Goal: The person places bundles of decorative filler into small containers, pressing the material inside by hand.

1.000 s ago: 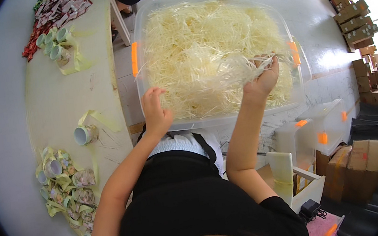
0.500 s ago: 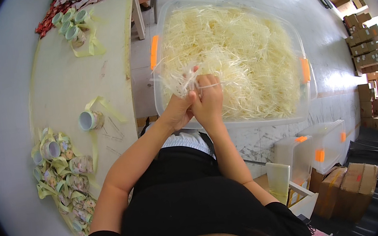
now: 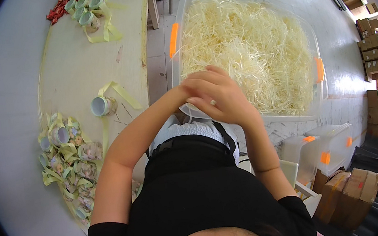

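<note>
My right hand [image 3: 226,95] reaches across at the near left corner of a clear plastic bin [image 3: 178,74]. Its fingers are stretched out and its thumb stands apart, with a ring on one finger. Beneath those fingers lies my left hand [image 3: 181,93]; only its wrist side shows, so its fingers and anything in them are hidden. Pale yellow shredded filler [image 3: 256,48] heaps up in the bin just beyond both hands.
On the table [image 3: 70,76] at left, a ribboned cup [image 3: 100,106] lies on its side. Several similar cups [image 3: 61,136] pile up nearer me, with another cluster [image 3: 88,19] farther off. Lidded clear boxes [image 3: 327,148] and cardboard cartons [image 3: 349,195] stand at right.
The pale shreds and white strand between my hands are no longer visible. My right hand has spread out over the left. The whole view has shifted, with the bin now farther right.
</note>
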Demonstrator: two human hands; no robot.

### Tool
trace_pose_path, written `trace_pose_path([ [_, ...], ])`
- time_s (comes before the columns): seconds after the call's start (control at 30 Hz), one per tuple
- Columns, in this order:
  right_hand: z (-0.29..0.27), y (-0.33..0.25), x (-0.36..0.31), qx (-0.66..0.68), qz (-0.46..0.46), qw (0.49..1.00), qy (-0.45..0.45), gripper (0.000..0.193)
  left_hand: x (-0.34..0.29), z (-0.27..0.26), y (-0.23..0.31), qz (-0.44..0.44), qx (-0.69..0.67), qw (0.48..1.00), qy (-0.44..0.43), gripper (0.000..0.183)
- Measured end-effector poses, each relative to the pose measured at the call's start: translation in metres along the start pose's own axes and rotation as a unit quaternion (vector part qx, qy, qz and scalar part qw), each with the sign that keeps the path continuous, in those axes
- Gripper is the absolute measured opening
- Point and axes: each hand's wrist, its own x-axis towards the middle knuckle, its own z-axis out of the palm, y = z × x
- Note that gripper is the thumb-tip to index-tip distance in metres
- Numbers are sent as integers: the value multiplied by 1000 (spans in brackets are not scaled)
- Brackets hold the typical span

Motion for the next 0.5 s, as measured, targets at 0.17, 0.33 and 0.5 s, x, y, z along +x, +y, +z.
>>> trace_pose_path([
  [0.17,28,72,-19,209,287,935,17,28,30,-15,99,-212,154,960,-103,26],
  [0.33,75,63,-45,734,394,511,214,33,26,-12,74,-140,67,986,64,25],
  [0.5,80,38,-27,758,409,386,329,35,27,16,65,-74,314,934,156,25],
])
